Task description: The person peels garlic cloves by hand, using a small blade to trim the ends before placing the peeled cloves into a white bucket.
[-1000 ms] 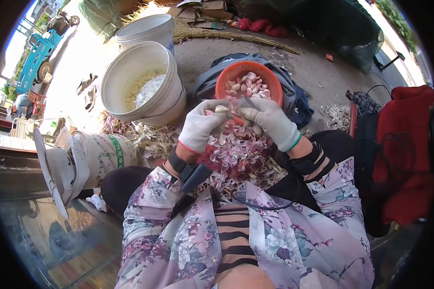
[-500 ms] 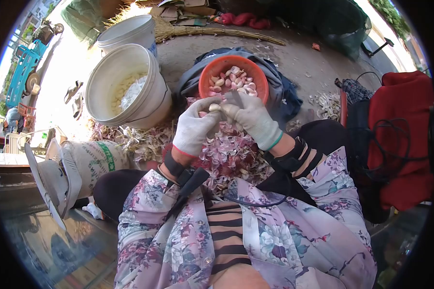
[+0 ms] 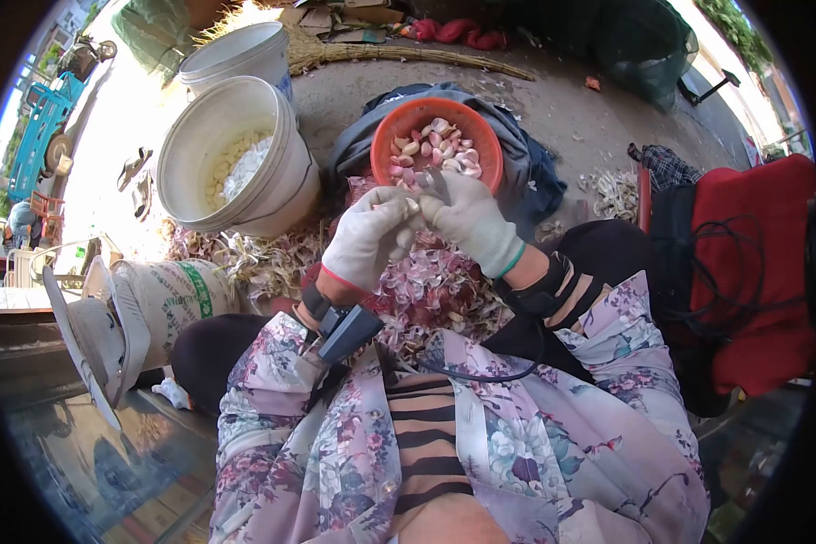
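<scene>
My left hand point(image 3: 369, 239), in a white knit glove with a red cuff, pinches a pale garlic clove point(image 3: 412, 207) between thumb and fingers. Against it comes my right hand point(image 3: 471, 220), gloved in white with a green cuff, its fingers closed around what looks like a small grey blade point(image 3: 438, 185). The fingers partly hide both clove and blade. Just beyond the hands, an orange bowl point(image 3: 493, 150) holds unpeeled pinkish and white garlic cloves point(image 3: 438, 140). Pink garlic skins point(image 3: 426, 281) lie heaped below my hands.
A white bucket point(image 3: 290, 186) at the left contains pale cloves and a whitish clump. Behind it stands another bucket point(image 3: 236, 54). A white sack point(image 3: 177, 299) sits by my left knee. Dark cloth point(image 3: 539, 186) surrounds the bowl. Red fabric point(image 3: 752, 272) with cables is at the right.
The clove has shifted deeper between my fingertips and shows less. My left wrist has rolled slightly, exposing more of the dark device strapped there. The view has moved slightly.
</scene>
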Motion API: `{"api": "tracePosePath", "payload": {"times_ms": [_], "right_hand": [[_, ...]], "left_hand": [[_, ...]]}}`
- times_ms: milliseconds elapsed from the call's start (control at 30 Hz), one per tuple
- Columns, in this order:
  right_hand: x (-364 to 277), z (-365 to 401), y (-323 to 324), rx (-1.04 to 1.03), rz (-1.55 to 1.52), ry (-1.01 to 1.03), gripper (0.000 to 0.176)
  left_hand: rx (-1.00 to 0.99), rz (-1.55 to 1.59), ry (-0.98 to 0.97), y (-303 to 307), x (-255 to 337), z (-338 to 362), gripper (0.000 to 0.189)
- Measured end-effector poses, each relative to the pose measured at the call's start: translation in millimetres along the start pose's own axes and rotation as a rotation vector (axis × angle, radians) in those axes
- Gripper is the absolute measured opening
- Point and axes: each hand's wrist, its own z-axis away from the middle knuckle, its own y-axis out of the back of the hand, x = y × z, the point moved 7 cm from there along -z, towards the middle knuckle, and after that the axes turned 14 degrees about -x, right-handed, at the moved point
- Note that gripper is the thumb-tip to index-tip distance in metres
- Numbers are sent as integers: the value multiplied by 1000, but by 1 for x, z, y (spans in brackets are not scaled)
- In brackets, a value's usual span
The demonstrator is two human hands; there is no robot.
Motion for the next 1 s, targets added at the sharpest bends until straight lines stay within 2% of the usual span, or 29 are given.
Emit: {"api": "tracePosePath", "payload": {"times_ms": [233, 333, 433, 533, 633, 733, 867, 933, 1000], "right_hand": [[0, 5, 8, -35, -441, -203, 17], [4, 4, 3, -111, -559, -214, 16], [-4, 5, -3, -152, -600, -124, 15], [-10, 6, -2, -156, -502, -95, 15], [-9, 1, 0, -21, -292, 117, 15], [-10, 8, 0, -165, -472, -139, 16], [-1, 5, 7, -9, -147, -76, 17], [-2, 4, 9, 92, -12, 11, 18], [0, 3, 8, 70, -127, 30, 19]], "left_hand": [[1, 106, -54, 6, 1, 2, 22], [2, 102, -77, 6, 1, 1, 24], [-12, 65, -71, 5, 1, -1, 23], [-18, 49, -56, 3, -2, -2, 22], [-41, 51, -40, 1, -3, -2, 21], [-96, 78, -21, -2, -1, -3, 20], [-234, 94, -49, -14, 2, -5, 21], [-190, 108, -62, -9, -1, -4, 22], [-172, 108, -72, -8, 0, -4, 23]]}}
